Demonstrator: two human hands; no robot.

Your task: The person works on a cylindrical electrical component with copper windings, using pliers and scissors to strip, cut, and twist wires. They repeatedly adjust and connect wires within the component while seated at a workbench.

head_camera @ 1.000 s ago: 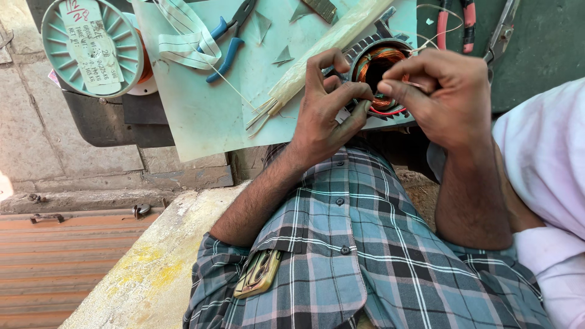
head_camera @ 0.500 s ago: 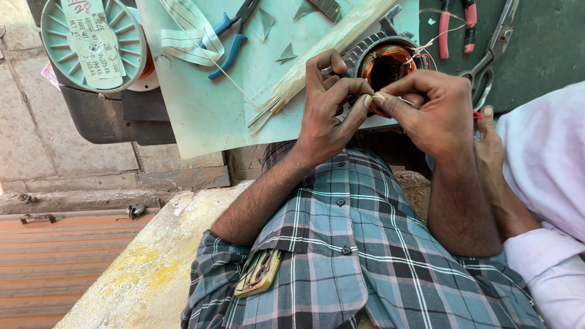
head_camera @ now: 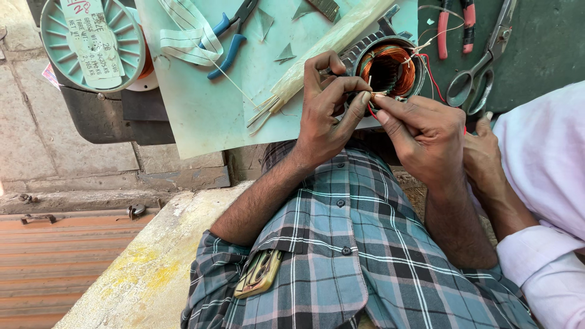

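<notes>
Head view, looking down: nearest, the left hand and right hand meet at the tabletop's near edge. Both hands' fingers are pinched together on a thin red wire, likely to steady it for threading. Just beyond sits the ribbed metal stator, with glossy copper windings. Farther back lie 1 blue-handled pliers and steel scissors.

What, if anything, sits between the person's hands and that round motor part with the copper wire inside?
Nothing visible. The left hand and right hand both reach the near rim of the round grey motor part with copper windings, fingertips pinching thin wires beside it. Scissors and pliers lie off to the sides.
</notes>
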